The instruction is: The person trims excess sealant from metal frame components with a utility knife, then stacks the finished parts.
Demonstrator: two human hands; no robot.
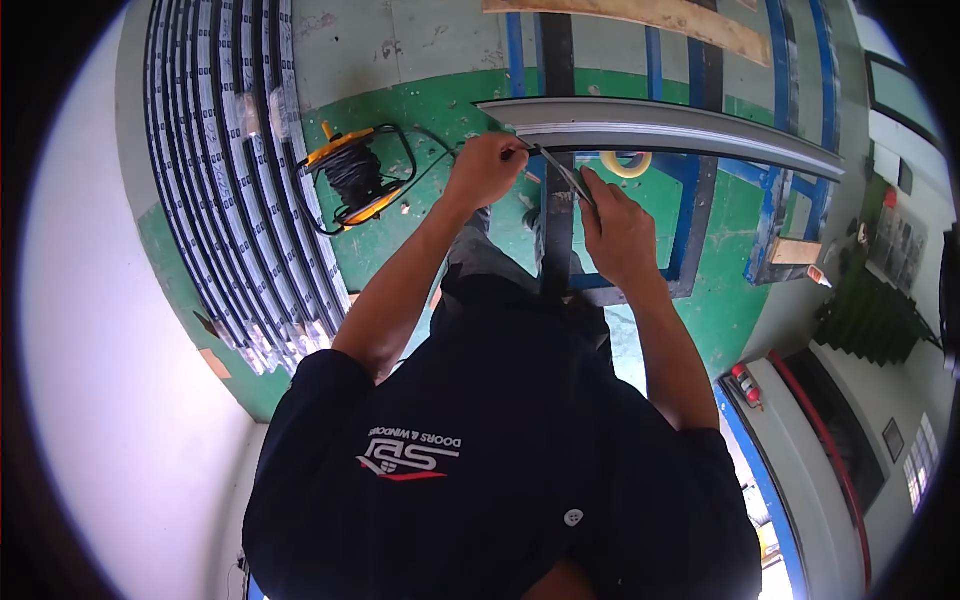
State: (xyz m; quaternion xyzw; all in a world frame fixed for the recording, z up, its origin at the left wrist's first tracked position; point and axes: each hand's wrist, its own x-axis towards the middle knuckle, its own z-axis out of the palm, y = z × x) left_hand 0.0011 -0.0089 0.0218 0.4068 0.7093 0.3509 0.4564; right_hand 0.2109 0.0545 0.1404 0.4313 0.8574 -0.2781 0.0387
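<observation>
A long grey metal profile (660,125) with an angled left end lies across the dark and blue stand. Along its near edge runs a thin black strip, which looks like a rubber gasket (534,151). My left hand (487,170) is closed in a pinch on the strip's end, beside the profile's left end. My right hand (620,228) is wrapped round a slim metal tool that looks like scissors (566,174). Its tip points up and left, close to the strip near my left fingers. The handles are mostly hidden in my palm.
A cable reel (357,178) stands on the green floor at left, beside several long wrapped profiles (215,150). A roll of yellow tape (626,164) is behind the profile. Wood planks (640,20) lie at the top. A glue bottle (820,277) and a fire extinguisher (746,384) are at right.
</observation>
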